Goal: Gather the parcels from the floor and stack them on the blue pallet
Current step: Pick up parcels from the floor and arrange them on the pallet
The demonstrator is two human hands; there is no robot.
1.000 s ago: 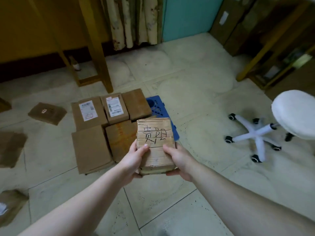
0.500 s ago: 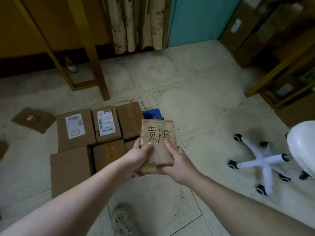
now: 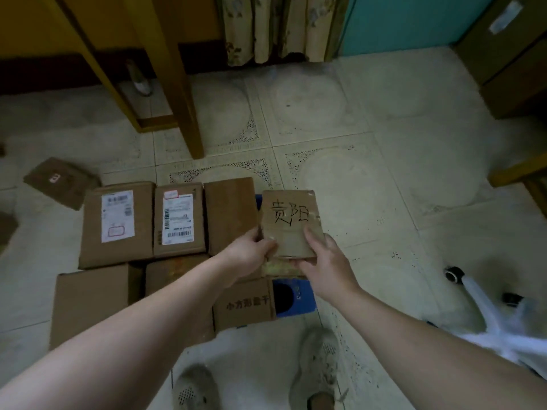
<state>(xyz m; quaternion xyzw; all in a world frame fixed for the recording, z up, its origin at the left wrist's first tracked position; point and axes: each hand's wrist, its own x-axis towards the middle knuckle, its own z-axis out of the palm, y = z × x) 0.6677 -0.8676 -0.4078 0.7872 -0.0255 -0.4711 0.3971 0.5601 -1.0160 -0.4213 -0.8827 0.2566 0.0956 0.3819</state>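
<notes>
- Head view: the left hand (image 3: 251,251) and the right hand (image 3: 327,261) hold a handwritten parcel (image 3: 288,232) between them. It is a flat brown cardboard box with two black characters inked on its top.
- The left grip is clasped on the parcel's near left corner, with the thumb on top. The right grip is clasped on the near right edge, thumb lying on the top face and fingers tucked underneath.
- The parcel sits level over the right-hand part of the blue pallet (image 3: 297,300). Whether it rests on anything cannot be told.
- The pallet lies on the tiled floor (image 3: 340,119), mostly covered, with blue showing only under and behind the held parcel.
- The back row on the pallet holds a wide labelled box (image 3: 117,223), a narrow labelled box (image 3: 179,220) and a plain box (image 3: 231,214), packed side by side. The plain box is just beside the held parcel.
- The front row holds a large plain box (image 3: 91,303), a middle box (image 3: 174,273) partly hidden by the left forearm, and a printed box (image 3: 244,304) with characters on its near side.
- A loose parcel (image 3: 60,182) lies tilted on the floor to the left, apart from the pallet.
- Two pale shoes (image 3: 319,368) stand at the bottom edge, near the pallet's front.
- A white chair base (image 3: 488,318) with black castors is at the right.
- A wooden leg (image 3: 165,69) and a curtain (image 3: 275,25) stand at the back.
</notes>
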